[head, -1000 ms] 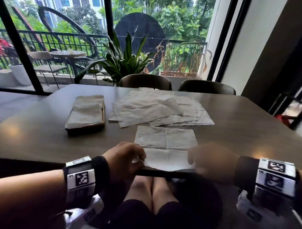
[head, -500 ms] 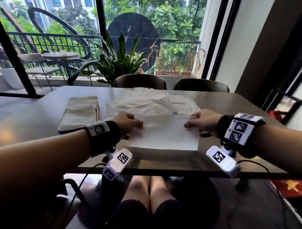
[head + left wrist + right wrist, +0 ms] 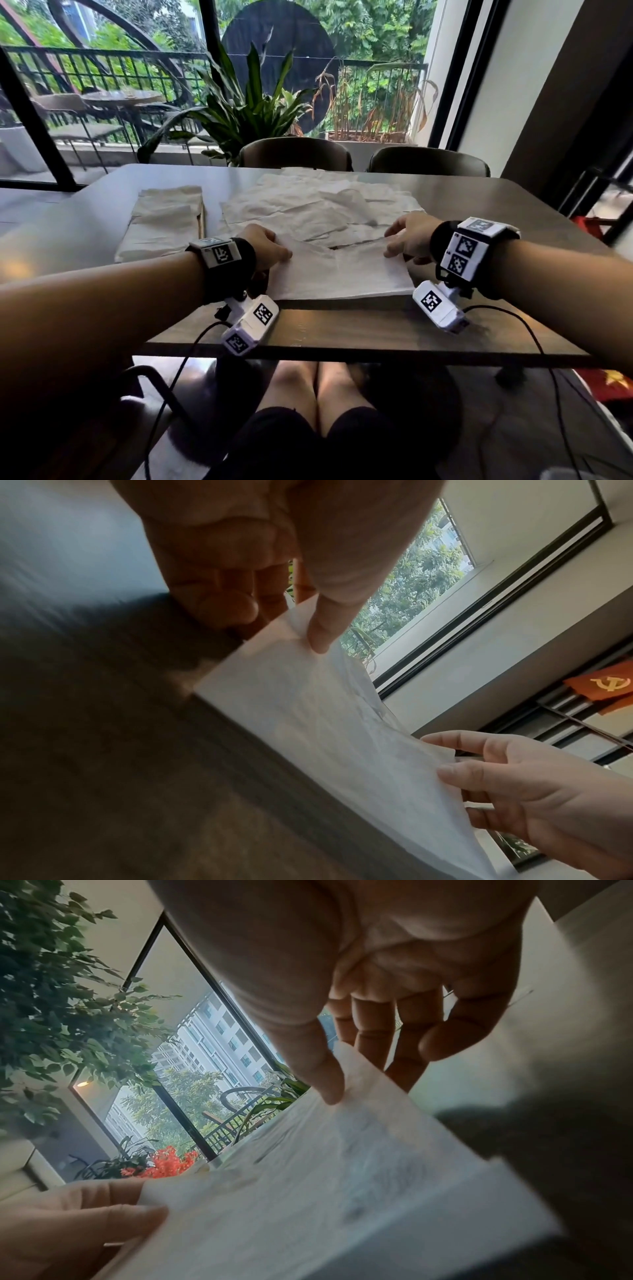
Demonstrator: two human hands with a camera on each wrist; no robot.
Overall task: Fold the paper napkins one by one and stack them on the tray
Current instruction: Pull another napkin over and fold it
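The tray (image 3: 201, 219) at the table's (image 3: 85, 222) left is almost wholly hidden under its stack of folded napkins (image 3: 164, 219); only a thin wooden edge shows. In the head view, knuckles hide both sets of fingertips, so neither grip can be read there.

The wrist views supply it. The left hand (image 3: 265, 245) pinches the near-left far corner of the working napkin (image 3: 342, 270) between thumb and fingers, with the remaining fingers curled. The right hand (image 3: 407, 236) pinches the opposite far corner the same way, with its other fingers loosely extended behind the sheet. Both wrist views are motion-blurred, so the sheet's layers cannot be counted.

The working napkin lies on the table before the person, its far edge raised off the surface. The loose pile of unfolded napkins (image 3: 308, 209) lies just beyond it, centre-table, right of the tray.
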